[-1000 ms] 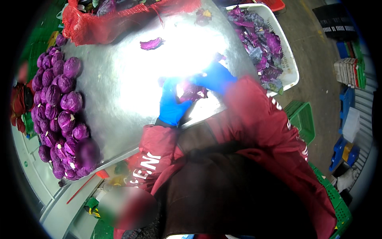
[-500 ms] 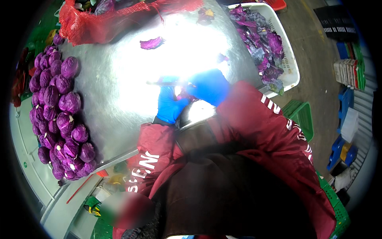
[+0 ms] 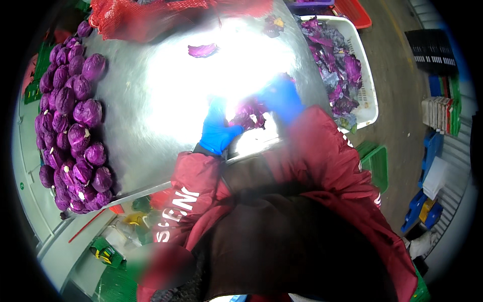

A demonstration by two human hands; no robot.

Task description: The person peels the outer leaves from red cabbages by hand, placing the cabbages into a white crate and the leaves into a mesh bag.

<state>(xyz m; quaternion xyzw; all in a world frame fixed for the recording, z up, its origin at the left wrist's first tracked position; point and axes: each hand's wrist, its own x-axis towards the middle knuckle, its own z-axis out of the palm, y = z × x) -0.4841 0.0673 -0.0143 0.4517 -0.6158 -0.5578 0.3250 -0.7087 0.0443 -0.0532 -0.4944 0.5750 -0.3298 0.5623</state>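
Note:
Both of my hands wear blue gloves over a metal table [image 3: 136, 168] near its front edge. My left hand [image 3: 217, 132] is closed on the left side of a red cabbage [image 3: 247, 116], its thumb along the near side. Loose, ragged leaf shows on the cabbage's right part. At its upper right is my right hand [image 3: 283, 98], smeared by motion, so its fingers cannot be made out. Strong glare whitens the tabletop around both hands. No knife can be made out now in the glare.
Many trimmed red cabbages [image 3: 65, 100] are piled along the table's left edge. A red mesh sack [image 3: 136, 20] lies at the back. A loose purple leaf [image 3: 203, 50] rests mid-table. Right of the table stands a white crate [image 3: 370, 95] of leaf scraps, with a green crate [image 3: 377, 168] below.
The knife that stuck out from my right hand across the left one is no longer visible. My right hand has moved slightly right, showing more cabbage. The whole view has shifted a little.

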